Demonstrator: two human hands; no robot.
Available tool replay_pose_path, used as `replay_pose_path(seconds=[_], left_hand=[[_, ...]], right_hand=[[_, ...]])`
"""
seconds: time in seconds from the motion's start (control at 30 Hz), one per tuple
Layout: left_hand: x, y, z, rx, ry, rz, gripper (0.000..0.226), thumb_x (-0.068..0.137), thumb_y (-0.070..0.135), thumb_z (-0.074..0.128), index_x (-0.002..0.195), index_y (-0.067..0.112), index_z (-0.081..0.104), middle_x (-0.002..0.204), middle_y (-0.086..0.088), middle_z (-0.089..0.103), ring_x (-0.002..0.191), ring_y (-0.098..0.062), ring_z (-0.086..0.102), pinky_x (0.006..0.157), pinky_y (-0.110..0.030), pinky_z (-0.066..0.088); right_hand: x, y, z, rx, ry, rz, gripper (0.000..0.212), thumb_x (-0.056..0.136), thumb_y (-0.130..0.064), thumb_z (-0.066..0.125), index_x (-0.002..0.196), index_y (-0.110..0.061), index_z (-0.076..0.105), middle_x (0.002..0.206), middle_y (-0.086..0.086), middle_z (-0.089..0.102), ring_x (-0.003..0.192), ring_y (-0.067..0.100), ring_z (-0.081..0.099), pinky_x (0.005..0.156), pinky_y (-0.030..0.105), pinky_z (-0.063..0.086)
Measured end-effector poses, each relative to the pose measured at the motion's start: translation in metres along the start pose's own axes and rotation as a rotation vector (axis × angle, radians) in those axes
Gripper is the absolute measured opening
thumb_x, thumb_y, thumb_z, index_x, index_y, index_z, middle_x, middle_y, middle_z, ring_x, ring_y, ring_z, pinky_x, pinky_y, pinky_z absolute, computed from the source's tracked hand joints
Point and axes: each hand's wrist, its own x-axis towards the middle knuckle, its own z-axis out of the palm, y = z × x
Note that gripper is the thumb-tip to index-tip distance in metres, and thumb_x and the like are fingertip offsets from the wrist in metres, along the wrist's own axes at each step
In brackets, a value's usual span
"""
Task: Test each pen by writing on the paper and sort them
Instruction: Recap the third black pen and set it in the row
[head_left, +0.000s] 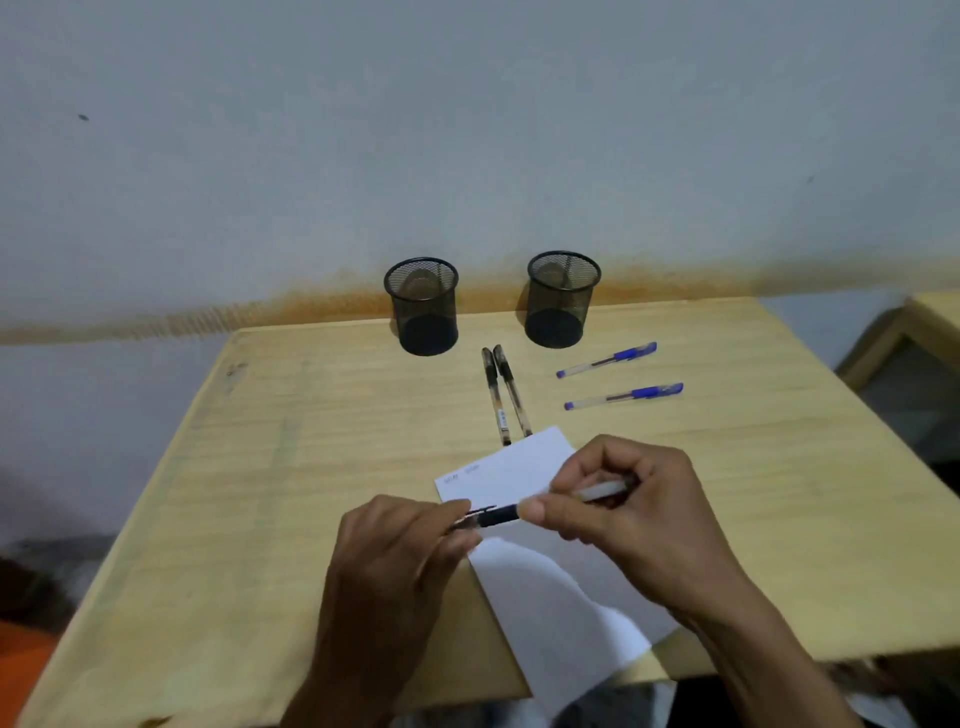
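Pen (498, 515) | held between left hand (400, 551) and right hand (623, 514) | above paper (545, 582)

A single wide-angle view, worn on the person's head, looks forward and steeply down onto the table (291, 467) from its near edge, facing the wall (467, 130) behind it. It sits close over the hands (639, 514), which fill the lower frame, while the far edge with two mesh cups (422, 306) appears small. The corners seem bent by the lens.
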Motion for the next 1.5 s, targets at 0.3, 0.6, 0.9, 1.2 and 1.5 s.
replay_pose_path(seconds=[0.3,0.6,0.9,1.2,1.5], left_hand=[[-0.001,0.024,-0.006,-0.032,-0.053,-0.020,0.024,0.100,0.030,0.050,0.103,0.016,0.069,0.085,0.004,0.064,0.073,-0.020,0.055,0.065,-0.038,0.044],[0.012,-0.023,-0.050,0.060,-0.077,-0.434,0.015,0.089,0.022,0.068,0.099,0.015,0.078,0.084,-0.001,0.073,0.077,-0.011,0.062,0.072,-0.024,0.044],[0.062,-0.051,0.011,0.173,-0.179,-0.535,0.008,0.094,0.033,0.064,0.097,0.028,0.069,0.084,0.006,0.071,0.084,-0.024,0.061,0.070,-0.037,0.047],[0.061,-0.064,0.037,0.183,-0.137,-0.573,0.007,0.087,0.026,0.075,0.083,0.021,0.078,0.085,0.001,0.074,0.089,-0.028,0.062,0.079,-0.043,0.049],[0.047,-0.054,0.030,0.126,-0.117,-0.591,0.027,0.085,0.034,0.073,0.110,0.023,0.074,0.109,0.004,0.070,0.105,-0.022,0.060,0.092,-0.044,0.049]], right_hand=[[-0.010,0.007,0.028,0.155,-0.068,-0.015,0.027,0.077,-0.038,0.067,0.074,-0.013,0.075,0.059,0.003,0.068,0.054,0.006,0.061,0.056,0.020,0.051],[0.048,-0.005,-0.022,0.470,0.239,-0.019,0.020,0.091,-0.025,0.067,0.086,-0.006,0.070,0.074,0.010,0.069,0.062,0.016,0.067,0.056,0.021,0.054],[0.043,0.020,0.035,0.302,0.223,0.103,0.012,0.082,0.000,0.079,0.091,-0.002,0.073,0.081,0.011,0.078,0.074,0.015,0.076,0.062,0.021,0.059],[0.044,0.029,0.030,0.284,0.188,0.145,0.005,0.088,-0.001,0.073,0.093,-0.001,0.073,0.071,0.000,0.077,0.071,0.008,0.075,0.065,0.022,0.061],[0.039,0.040,0.019,0.215,0.233,0.116,0.013,0.080,-0.002,0.082,0.089,-0.010,0.075,0.083,0.007,0.079,0.078,0.016,0.076,0.068,0.026,0.062]])
